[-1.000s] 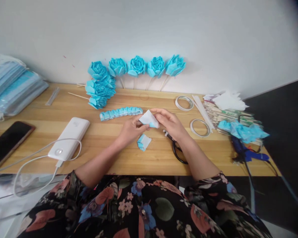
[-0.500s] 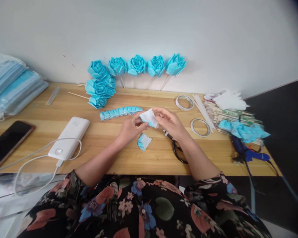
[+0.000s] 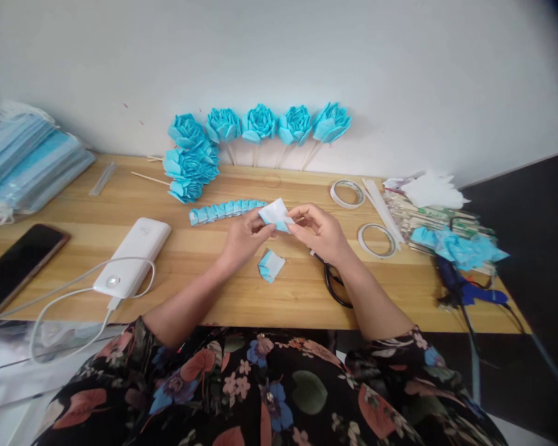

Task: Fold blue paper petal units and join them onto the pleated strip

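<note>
Between my two hands is a small white-and-blue piece of mask fabric (image 3: 275,213), its white side up and its blue edge toward me. My left hand (image 3: 247,234) pinches it at the left and lower side. The thumb and fingers of my right hand (image 3: 319,230) grip its right corner. Just below, a second folded blue-and-white piece (image 3: 271,265) lies on the table. Behind my left hand stretches a row of folded blue petals (image 3: 225,212). Black-handled scissors (image 3: 335,285) lie partly hidden under my right forearm.
Several blue fabric roses (image 3: 259,122) on sticks lean against the wall, others lie left of them. Two tape rolls (image 3: 376,240) (image 3: 348,194) sit right of my hands, near sticks, scraps and a blue glue gun (image 3: 478,291). A power bank (image 3: 132,257), phone (image 3: 23,266) and packed masks (image 3: 37,164) occupy the left.
The fabric piece has shifted slightly left and been turned, and its right corner is now pinched inward by my right fingers. The view has shifted slightly.
</note>
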Demonstrator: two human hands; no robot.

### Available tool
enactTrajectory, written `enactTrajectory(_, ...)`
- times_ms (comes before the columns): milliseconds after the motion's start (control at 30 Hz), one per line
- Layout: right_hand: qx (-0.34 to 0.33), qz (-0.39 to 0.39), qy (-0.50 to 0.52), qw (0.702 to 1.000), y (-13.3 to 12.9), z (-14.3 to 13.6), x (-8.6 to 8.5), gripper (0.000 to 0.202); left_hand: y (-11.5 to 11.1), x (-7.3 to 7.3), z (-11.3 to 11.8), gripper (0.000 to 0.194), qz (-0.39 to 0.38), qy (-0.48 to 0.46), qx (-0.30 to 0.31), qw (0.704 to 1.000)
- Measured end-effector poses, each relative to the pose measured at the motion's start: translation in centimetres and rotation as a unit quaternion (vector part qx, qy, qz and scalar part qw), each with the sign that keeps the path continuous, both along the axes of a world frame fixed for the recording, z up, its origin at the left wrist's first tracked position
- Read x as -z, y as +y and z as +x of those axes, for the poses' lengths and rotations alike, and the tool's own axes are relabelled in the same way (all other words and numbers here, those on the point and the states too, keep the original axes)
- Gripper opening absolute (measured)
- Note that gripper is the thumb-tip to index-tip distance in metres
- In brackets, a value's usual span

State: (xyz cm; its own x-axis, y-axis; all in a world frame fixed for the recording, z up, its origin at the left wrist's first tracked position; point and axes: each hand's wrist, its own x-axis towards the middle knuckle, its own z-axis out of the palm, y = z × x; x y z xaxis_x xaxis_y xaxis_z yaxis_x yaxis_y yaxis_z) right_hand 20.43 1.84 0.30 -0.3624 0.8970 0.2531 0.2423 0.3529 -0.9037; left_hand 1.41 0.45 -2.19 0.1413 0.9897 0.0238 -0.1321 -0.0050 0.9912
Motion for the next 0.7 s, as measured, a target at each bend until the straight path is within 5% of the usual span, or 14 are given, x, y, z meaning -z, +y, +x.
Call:
enactTrajectory(367,0.046,0.062,-0.065,0.995,0.04,-0.58,-0.09,0.004,-0.26,0.15,0.16,0.016,0.045,0.043,0.001,0.998)
enactTrajectory(700,0.063,0.089,-0.071,0.992,-0.02,-0.55,-0.18,0.005,-0.15,0.15,-0.07,0.031,0.037,0.036,0.005,0.999)
